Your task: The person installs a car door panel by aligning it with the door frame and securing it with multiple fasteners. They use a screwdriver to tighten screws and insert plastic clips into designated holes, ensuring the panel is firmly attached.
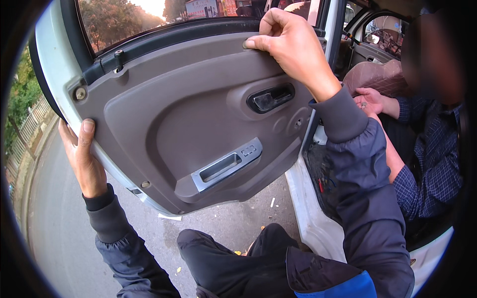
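A brown-grey door trim panel [213, 94] lines the inside of an open white car door [57, 59]. My left hand [84, 154] grips the door's outer edge, thumb on the near side and fingers partly hidden behind. Near the panel's top, below the window, is my right hand [293, 47], fingers curled and thumb against the upper trim. Whether something small is in this hand, I cannot make out. Below the right hand sits a black inner door handle [271, 98]. Lower down is a silver armrest pull [226, 164]. A lock knob [119, 58] stands up at the panel's upper left.
On the right, a person in a checked shirt [427, 154] sits in the doorway, a small thing lying in their open hand [370, 102]. The white door sill [315, 213] runs beside my knees [223, 253]. Pavement [64, 218] and a roadside fence [25, 134] lie to the left.
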The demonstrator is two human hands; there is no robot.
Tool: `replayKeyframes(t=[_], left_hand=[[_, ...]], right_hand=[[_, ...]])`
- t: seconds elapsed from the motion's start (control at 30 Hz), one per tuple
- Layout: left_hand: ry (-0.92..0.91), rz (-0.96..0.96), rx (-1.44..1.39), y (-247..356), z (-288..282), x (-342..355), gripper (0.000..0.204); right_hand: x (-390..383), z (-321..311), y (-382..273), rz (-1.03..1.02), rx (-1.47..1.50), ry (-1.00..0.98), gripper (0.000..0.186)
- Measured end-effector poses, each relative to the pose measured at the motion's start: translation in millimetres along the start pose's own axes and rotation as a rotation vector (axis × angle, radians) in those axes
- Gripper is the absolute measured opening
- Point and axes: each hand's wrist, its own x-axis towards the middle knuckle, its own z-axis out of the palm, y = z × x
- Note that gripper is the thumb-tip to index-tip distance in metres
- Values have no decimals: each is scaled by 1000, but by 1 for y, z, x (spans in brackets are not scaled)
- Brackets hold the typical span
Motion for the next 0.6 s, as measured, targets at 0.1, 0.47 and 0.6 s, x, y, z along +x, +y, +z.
replayKeyframes(t=[0.1, 0.47, 0.6], left_hand=[[-11, 1, 6, 1, 2, 2, 79], [-35, 57, 98, -3, -10, 3, 73], [-20, -90, 8, -13, -17, 14, 78]], right_hand=[[1, 0, 0, 16, 38, 4, 30], [-124, -30, 10, 215, 417, -2, 15], [-195, -41, 34, 446, 494, 129, 12]])
